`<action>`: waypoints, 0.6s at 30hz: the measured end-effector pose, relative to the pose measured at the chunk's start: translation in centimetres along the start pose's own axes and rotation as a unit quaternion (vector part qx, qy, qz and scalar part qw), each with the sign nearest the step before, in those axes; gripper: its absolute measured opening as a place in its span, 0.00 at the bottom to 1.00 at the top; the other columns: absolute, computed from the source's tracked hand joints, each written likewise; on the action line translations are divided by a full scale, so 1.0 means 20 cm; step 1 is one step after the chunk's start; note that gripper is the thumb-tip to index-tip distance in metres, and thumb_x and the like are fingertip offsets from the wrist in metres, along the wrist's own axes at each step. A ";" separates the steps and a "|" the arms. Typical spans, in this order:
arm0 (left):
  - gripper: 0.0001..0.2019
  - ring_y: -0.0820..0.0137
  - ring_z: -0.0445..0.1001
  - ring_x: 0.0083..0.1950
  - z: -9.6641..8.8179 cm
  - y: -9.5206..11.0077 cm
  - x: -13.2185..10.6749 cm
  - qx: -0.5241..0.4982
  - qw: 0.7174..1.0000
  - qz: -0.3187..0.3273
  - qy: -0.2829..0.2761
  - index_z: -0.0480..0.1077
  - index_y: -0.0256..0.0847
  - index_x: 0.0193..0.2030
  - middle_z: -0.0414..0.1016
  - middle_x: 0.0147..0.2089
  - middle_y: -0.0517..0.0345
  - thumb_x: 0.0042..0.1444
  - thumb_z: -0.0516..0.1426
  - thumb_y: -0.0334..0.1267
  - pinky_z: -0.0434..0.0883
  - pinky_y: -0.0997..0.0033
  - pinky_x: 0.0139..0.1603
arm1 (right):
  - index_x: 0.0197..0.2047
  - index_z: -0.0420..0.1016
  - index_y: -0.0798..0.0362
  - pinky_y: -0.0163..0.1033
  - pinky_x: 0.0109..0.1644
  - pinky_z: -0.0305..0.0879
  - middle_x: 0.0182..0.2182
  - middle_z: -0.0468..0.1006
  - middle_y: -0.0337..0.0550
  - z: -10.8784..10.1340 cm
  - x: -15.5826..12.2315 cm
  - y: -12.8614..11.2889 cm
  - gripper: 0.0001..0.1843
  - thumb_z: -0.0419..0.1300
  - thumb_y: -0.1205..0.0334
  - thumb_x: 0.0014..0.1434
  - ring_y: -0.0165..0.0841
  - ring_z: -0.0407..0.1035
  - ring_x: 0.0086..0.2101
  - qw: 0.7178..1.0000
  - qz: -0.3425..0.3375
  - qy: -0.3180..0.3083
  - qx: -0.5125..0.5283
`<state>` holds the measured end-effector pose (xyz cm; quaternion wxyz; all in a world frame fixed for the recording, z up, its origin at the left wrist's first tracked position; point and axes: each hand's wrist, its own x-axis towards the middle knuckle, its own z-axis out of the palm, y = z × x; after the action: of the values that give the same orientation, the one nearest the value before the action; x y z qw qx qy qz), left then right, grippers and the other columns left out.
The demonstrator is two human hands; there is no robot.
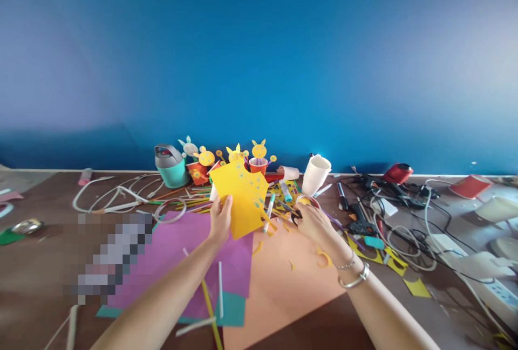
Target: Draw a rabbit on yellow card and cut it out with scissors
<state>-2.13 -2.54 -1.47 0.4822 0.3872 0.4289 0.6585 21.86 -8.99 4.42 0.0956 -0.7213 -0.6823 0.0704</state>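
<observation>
My left hand (220, 219) grips a yellow sheet of paper (243, 201) by its left edge, thumb in front. Small blue-green shapes are drawn on the sheet, and its upper right edge is cut in a curve. My right hand (314, 223) is closed round the dark handles of a pair of scissors (296, 214). The blades point left toward the paper but look apart from it. Beneath both hands lie a peach sheet (283, 280) with yellow offcuts on it and a purple sheet (178, 253).
Paper animal figures (259, 150) in red cups stand along the blue wall, beside a teal pot (173, 169). A white cup (316, 175) is behind my right hand. Glue guns (359, 220), tangled cables and a power strip (499, 293) lie right. Pipe cleaners (208, 307) lie in front.
</observation>
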 end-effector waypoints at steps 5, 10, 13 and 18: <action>0.16 0.69 0.75 0.38 0.00 0.01 0.00 -0.003 1.000 0.018 0.016 0.69 0.42 0.39 0.76 0.39 0.60 0.50 0.62 0.50 0.72 0.70 0.39 | 0.38 0.75 0.53 0.38 0.34 0.58 0.28 0.77 0.44 -0.01 0.03 0.03 0.09 0.60 0.63 0.51 0.38 0.71 0.33 0.991 -0.020 -0.007 0.129; 0.18 0.69 0.75 0.36 -0.01 0.00 0.01 0.001 1.000 0.023 0.018 0.68 0.42 0.39 0.76 0.37 0.59 0.49 0.62 0.51 0.72 0.70 0.37 | 0.41 0.69 0.53 0.36 0.27 0.59 0.23 0.74 0.38 0.06 0.06 -0.05 0.22 0.64 0.46 0.49 0.33 0.69 0.24 0.849 -0.008 -0.126 0.513; 0.18 0.67 0.75 0.37 0.00 0.01 0.01 0.004 1.000 0.024 0.008 0.68 0.42 0.41 0.76 0.39 0.58 0.50 0.61 0.52 0.72 0.70 0.38 | 0.42 0.66 0.53 0.35 0.27 0.59 0.24 0.74 0.38 0.11 0.03 -0.10 0.25 0.66 0.45 0.48 0.32 0.71 0.26 0.784 -0.026 -0.177 0.594; 0.18 0.66 0.76 0.39 -0.01 0.01 0.01 0.005 1.000 0.016 0.003 0.68 0.43 0.41 0.76 0.40 0.57 0.50 0.61 0.52 0.73 0.69 0.38 | 0.34 0.68 0.52 0.33 0.27 0.57 0.26 0.72 0.37 0.10 -0.02 -0.14 0.18 0.65 0.47 0.51 0.27 0.64 0.25 0.786 -0.104 -0.160 0.587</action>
<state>-2.33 -2.42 -1.38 0.4684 0.3946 0.4272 0.6651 18.73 -9.16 3.20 0.3967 -0.4287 -0.5858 0.5618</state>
